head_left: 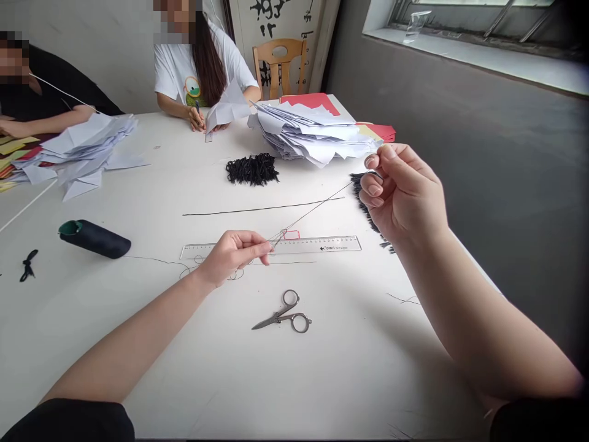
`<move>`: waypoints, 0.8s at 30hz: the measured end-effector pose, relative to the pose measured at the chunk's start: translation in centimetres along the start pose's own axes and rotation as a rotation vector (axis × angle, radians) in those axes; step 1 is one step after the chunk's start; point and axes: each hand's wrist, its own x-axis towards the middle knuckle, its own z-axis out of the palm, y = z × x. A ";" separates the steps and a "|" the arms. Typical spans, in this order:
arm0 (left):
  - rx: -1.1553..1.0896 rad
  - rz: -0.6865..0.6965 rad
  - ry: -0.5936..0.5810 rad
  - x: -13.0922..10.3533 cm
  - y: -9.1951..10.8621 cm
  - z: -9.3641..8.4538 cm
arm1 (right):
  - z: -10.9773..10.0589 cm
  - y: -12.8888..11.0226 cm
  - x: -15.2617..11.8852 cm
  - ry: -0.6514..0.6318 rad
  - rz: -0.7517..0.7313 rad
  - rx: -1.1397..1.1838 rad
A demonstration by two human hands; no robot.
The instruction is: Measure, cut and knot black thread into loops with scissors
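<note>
A thin black thread (317, 210) runs between my two hands over the table. My left hand (237, 255) pinches it between thumb and fingers above a clear ruler (340, 243), where a small loop shows at the fingertips. Raised to the right, my right hand (400, 190) is closed on the thread's other end. From a black thread spool (103, 239) lying on its side, loose thread trails toward my left hand. Small metal scissors (278, 318) lie spread in front of me. Behind the ruler a dark cord (262, 207) lies stretched out.
A bundle of black knotted loops (253, 169) and a stack of folded white paper (308, 132) sit farther back. More black strands (363, 202) lie partly behind my right hand. Across the table a person (202, 80) writes; another sits at left by papers (92, 147).
</note>
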 end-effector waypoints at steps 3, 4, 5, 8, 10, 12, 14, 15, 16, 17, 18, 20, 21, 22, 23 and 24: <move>0.072 -0.012 0.020 -1.5 -0.3 -1.3 | -0.2 -0.2 0.2 0.017 0.004 0.007; 0.094 -0.013 0.038 -2.0 -0.4 -1.7 | -0.3 -0.2 0.3 0.026 0.003 0.010; 0.116 -0.018 0.054 -2.5 -0.5 -2.1 | -0.3 -0.2 0.3 0.039 0.004 0.015; 0.182 -0.047 0.096 -3.7 -0.8 -3.5 | -0.4 -0.5 0.3 0.084 0.006 0.030; 0.223 -0.063 0.134 -4.3 -1.0 -4.4 | -0.4 -0.8 0.3 0.120 -0.002 0.030; 0.281 -0.086 0.188 -5.0 -1.2 -5.5 | -0.5 -1.4 0.5 0.164 -0.010 0.038; 0.357 -0.129 0.259 -5.6 -1.4 -6.9 | -0.7 -2.1 0.6 0.223 -0.009 0.062; 0.406 -0.159 0.296 -6.0 -1.4 -7.6 | -0.9 -2.5 0.7 0.248 -0.010 0.069; 0.466 -0.188 0.324 -6.3 -1.4 -8.4 | -1.1 -2.8 0.7 0.256 -0.027 0.057; 0.540 -0.207 0.342 -6.7 -1.3 -9.0 | -1.4 -3.1 0.7 0.239 -0.062 0.020; 0.629 -0.205 0.345 -7.0 -1.0 -9.5 | -1.6 -3.4 0.6 0.188 -0.116 -0.047; 0.826 -0.145 0.340 -7.5 -0.1 -10.0 | -1.9 -3.7 0.3 0.013 -0.282 -0.212; 0.917 -0.098 0.349 -7.6 0.5 -9.8 | -2.0 -3.7 0.2 -0.075 -0.369 -0.281; 0.995 -0.052 0.366 -7.6 1.3 -9.4 | -1.9 -3.7 0.0 -0.141 -0.444 -0.326; 1.053 -0.007 0.395 -7.4 2.0 -8.8 | -1.8 -3.7 -0.2 -0.180 -0.505 -0.347; 1.082 0.033 0.418 -7.1 2.6 -8.0 | -1.6 -3.7 -0.3 -0.194 -0.555 -0.348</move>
